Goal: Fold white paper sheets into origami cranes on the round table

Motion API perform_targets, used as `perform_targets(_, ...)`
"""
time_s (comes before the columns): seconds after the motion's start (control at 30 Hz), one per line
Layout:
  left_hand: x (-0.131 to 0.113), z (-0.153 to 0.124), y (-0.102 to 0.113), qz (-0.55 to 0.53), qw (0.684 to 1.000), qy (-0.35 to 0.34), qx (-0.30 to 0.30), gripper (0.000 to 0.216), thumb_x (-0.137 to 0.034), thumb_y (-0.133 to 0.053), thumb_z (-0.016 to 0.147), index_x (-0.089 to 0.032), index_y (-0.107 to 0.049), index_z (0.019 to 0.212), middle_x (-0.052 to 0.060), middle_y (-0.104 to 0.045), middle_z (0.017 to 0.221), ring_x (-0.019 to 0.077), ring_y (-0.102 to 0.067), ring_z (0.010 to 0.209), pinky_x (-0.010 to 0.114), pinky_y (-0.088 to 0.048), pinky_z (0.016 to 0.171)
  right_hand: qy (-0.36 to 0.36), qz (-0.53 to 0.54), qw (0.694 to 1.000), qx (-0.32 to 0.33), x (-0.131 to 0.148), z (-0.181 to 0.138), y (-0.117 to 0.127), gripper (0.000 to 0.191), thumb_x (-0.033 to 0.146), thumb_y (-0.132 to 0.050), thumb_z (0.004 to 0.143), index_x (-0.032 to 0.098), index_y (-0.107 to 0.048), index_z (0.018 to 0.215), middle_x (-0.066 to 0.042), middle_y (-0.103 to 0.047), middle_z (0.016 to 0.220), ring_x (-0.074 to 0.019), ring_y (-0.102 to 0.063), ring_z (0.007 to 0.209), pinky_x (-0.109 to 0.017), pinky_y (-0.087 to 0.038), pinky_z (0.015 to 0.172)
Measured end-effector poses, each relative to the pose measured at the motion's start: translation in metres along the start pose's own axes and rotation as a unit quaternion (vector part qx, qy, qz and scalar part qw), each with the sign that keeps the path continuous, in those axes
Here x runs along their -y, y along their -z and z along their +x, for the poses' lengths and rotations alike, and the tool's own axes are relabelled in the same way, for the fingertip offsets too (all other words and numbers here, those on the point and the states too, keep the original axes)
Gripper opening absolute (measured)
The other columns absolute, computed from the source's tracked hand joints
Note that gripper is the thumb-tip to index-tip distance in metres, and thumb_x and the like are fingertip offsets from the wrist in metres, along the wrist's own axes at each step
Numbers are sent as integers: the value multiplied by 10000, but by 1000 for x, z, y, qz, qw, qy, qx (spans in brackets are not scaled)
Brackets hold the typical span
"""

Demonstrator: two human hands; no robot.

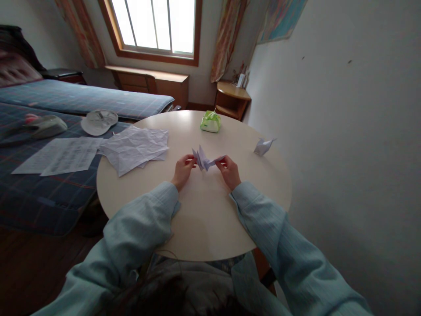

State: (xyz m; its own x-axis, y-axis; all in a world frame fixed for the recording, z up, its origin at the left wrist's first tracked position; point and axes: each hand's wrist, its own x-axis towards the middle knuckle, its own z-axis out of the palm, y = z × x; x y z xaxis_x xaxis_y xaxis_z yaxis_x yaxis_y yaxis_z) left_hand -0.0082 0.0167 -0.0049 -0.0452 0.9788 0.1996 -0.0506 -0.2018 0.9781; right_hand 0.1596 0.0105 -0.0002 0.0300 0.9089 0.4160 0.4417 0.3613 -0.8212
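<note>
Head view: left hand (182, 171), right hand (229, 171) are pinching opposite ends of folded paper (203, 161); paper figure (262, 147) is resting right.

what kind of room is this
Most likely a bedroom: a bed with a plaid mattress stands at left, a nightstand beside it, and curtains frame the window.

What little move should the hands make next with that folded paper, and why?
Maybe gently draw the right hand outward: it pinches one end of the folded paper, the left hand pinches the other, and pointed flaps stand between them.
</note>
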Motion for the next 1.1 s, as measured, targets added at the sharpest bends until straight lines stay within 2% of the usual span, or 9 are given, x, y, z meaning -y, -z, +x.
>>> perform_targets(0.3,-2,-3,0,57,994,-27,90,203,-308,-580,679,-137,-602,786,30,-636,762,113,-572,691,228,-440,636,20,18,998,49,2,-3,-2,146,314,-564,688,177,-543,735,0,-598,725,-124,-562,706,-270,-453,677)
perform_targets(0.6,2,-4,0,102,989,-45,101,192,-307,-592,673,-142,-620,768,22,-638,715,115,-574,661,229,-439,638,14,-43,998,44,0,-1,-1,154,325,-563,686,173,-551,659,3,-590,650,-115,-528,607,-244,-425,593)
perform_targets(0.77,1,-4,0,54,994,7,95,199,-299,-616,639,-140,-602,758,10,-628,667,119,-577,648,223,-426,600,8,-58,998,39,0,0,-2,109,277,-555,680,171,-540,660,6,-592,642,-113,-521,588,-240,-418,582)
perform_targets(0.97,-1,-5,-2,-54,992,86,73,202,-265,-641,576,-141,-560,714,-6,-624,699,113,-577,685,246,-441,676,2,-56,998,41,1,-1,-1,87,251,-543,676,165,-541,686,-12,-616,681,-119,-540,616,-239,-419,592)
perform_targets(1.1,-2,-6,-2,-78,987,122,68,181,-253,-622,584,-144,-544,705,-18,-616,678,103,-573,676,248,-436,705,-7,-53,998,42,0,0,-1,82,245,-539,671,165,-536,689,-19,-623,697,-123,-547,622,-243,-424,594)
